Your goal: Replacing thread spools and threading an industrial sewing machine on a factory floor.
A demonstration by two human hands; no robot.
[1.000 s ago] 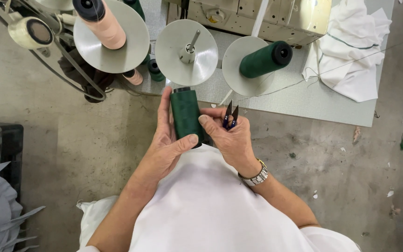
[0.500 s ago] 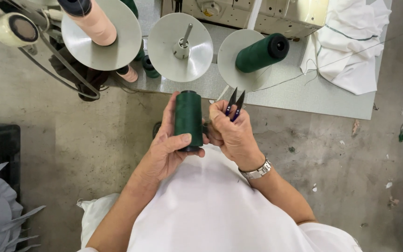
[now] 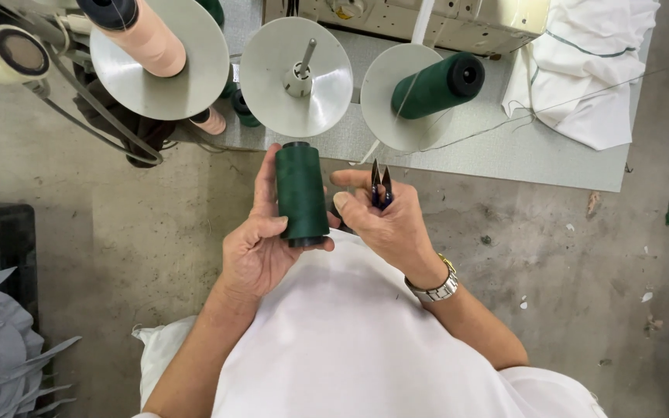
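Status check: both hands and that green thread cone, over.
Left hand wrapped round dark green thread cone, held upright. Right hand holds thread snips, blades up, fingertips at the cone's side. Empty spool spindle straight ahead, nothing between.

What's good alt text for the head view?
Seen from above, a person's left hand holds a dark green thread cone, while the right hand holds small snips. Ahead are three spool discs, the middle disc empty.
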